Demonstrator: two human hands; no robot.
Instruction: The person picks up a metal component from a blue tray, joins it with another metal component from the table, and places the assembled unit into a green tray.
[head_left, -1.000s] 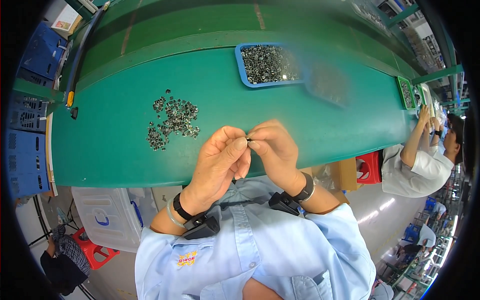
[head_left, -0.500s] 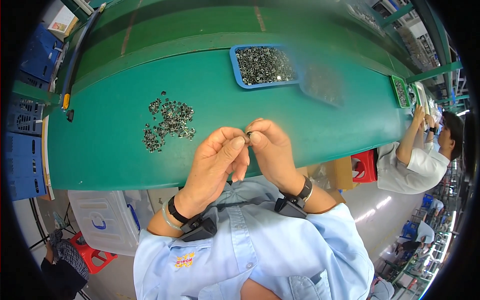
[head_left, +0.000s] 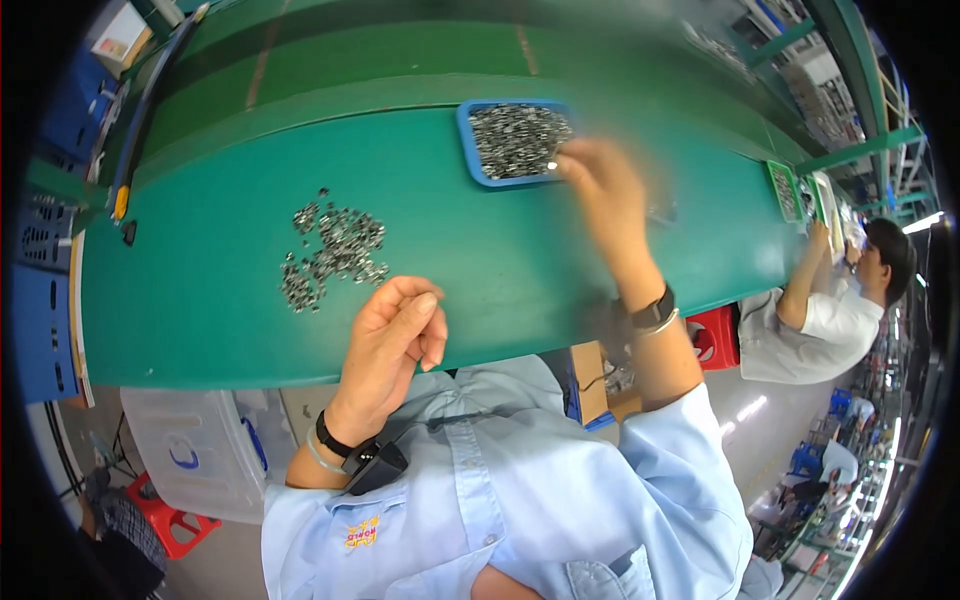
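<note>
Fingers of the right hand (head_left: 600, 185), blurred so its grip cannot be told, touch the blue tray (head_left: 468, 150) of small metal parts at 1 o'clock on the green worktop (head_left: 200, 300), nearer than the loosely curled, apparently empty left hand (head_left: 390, 335).

- One blue tray (head_left: 466, 140), full of small metal parts too many to count
- One loose heap of small metal parts (head_left: 335, 255) on the one green table (head_left: 500, 260)
- Two hands at work: left hand (head_left: 392, 335), right hand (head_left: 600, 185)
- Two wristbands
- One co-worker (head_left: 820, 310)
</note>
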